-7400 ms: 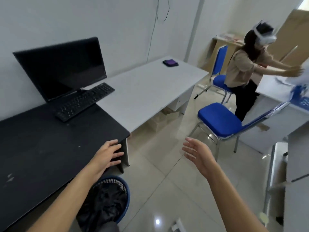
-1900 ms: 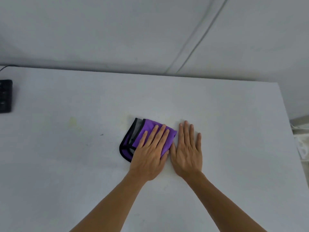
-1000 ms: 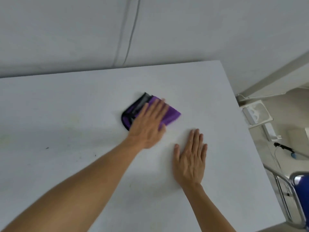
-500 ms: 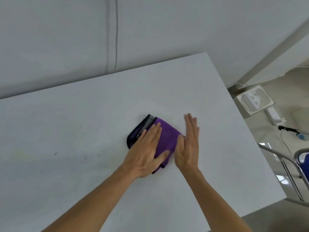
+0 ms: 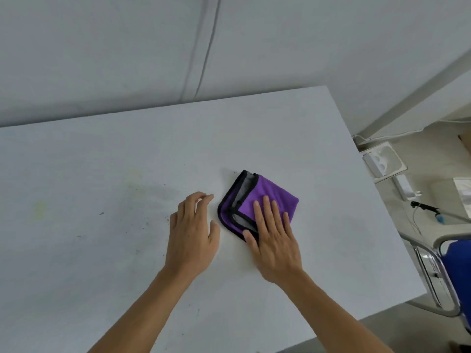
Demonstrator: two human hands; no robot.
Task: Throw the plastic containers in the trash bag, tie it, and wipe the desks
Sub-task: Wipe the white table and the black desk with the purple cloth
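1. Cloth [image 5: 272, 193], purple with a black edge and a grey inner face, lies folded on the white desk [image 5: 102, 161]. It sits right of the desk's middle and well in from every edge.
2. The right hand [image 5: 274, 240] lies palm down on the near half of the cloth, fingers straight and close together, gripping nothing.
3. The left hand [image 5: 192, 233] rests on the bare desk just left of the cloth, fingers loosely bent and holding nothing. Whether its thumb touches the black edge cannot be told.
4. Faint yellowish marks [image 5: 38, 210] and scattered dark specks [image 5: 102, 213] lie on the desk top further left. The left hand sits between them and the cloth.
5. A pale wall [image 5: 305, 42] rises behind the desk, with a thin cable [image 5: 206, 54] running down it to the far edge.
6. On the floor past the right edge are a pale tray [image 5: 384, 159], too blurred to name, a white power strip [image 5: 405, 187] and a black-ended lead [image 5: 423, 207].
7. A blue chair [image 5: 458, 271] with a metal frame stands near the desk's near right corner.
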